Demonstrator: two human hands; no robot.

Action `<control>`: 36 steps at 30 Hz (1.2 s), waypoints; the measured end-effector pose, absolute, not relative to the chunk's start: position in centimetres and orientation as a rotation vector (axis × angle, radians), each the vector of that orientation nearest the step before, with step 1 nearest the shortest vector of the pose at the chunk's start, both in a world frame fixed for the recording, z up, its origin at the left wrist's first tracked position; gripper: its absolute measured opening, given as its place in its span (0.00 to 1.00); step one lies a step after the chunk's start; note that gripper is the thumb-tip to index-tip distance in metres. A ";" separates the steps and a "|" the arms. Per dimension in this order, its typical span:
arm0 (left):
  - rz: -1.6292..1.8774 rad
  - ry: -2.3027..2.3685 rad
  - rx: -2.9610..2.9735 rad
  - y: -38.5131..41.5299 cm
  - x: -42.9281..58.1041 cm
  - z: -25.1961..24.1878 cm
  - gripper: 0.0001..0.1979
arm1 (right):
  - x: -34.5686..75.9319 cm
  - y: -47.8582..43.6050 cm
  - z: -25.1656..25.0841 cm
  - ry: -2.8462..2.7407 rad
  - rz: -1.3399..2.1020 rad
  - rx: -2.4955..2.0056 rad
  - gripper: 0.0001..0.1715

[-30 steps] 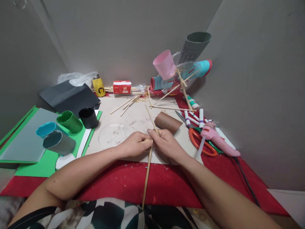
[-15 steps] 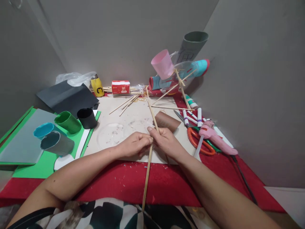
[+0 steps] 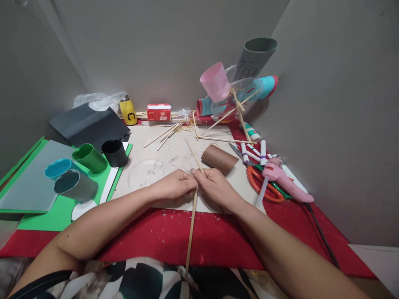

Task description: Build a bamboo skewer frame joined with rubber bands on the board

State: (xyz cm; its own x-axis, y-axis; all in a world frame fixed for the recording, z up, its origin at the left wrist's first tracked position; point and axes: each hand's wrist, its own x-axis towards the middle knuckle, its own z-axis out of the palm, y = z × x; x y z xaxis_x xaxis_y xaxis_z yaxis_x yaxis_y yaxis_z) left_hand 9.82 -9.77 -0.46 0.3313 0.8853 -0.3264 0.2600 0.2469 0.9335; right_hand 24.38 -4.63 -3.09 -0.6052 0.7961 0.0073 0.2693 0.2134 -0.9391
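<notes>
Over the front of the pale board my two hands meet, both closed. My right hand grips a thin wooden stick, its thumb lying along the top. The stick's lower part runs down toward my lap and its upper part slants up and left over the board. Whether this is one stick or two joined at my fingers is hidden. My left hand pinches at the same spot, fingertips against the stick. Just beyond my right hand lies a brown cardboard tube.
Paper cups, including a black one, stand on green sheets at left. Loose sticks lie at the back of the board. At right are orange-handled scissors, a pink glue gun and a stick frame with a pink cup.
The stick's upper end has swung left and down, away from the stick frame behind it. Both hands stay together in nearly the same place. The view has shifted slightly.
</notes>
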 end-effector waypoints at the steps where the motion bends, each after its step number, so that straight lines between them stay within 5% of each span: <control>1: 0.625 1.177 1.195 -9.8 10.0 -0.6 0.13 | 24.4 -4.6 -3.1 -1.989 1.403 -0.980 0.26; 11: 0.879 0.982 0.907 -10.1 11.3 -1.3 0.10 | 24.7 -4.5 -2.4 -1.928 1.201 -1.069 0.26; 20: 1.058 0.944 0.742 -10.0 10.9 -1.2 0.09 | 25.3 -3.2 -2.3 -1.512 1.461 -1.005 0.26; 27: 1.065 1.025 1.004 -9.9 10.8 -1.8 0.13 | 25.7 -2.8 -2.7 -1.568 1.392 -0.988 0.27; 31: 1.029 1.076 1.159 -10.1 11.1 -1.8 0.02 | 25.5 -3.3 -2.6 -1.668 1.338 -1.014 0.27; 36: 1.004 1.102 1.247 -10.3 11.5 -2.2 0.08 | 24.9 -4.0 -1.9 -1.784 1.265 -1.042 0.27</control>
State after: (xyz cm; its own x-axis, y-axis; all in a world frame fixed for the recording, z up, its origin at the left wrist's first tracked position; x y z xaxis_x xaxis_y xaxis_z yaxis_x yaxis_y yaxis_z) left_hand 11.53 -10.31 -2.18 0.1975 0.9773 -0.0762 0.0153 0.0747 0.9971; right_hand 24.92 -4.04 -1.94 -0.4282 0.8991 0.0911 0.2113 0.1976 -0.9572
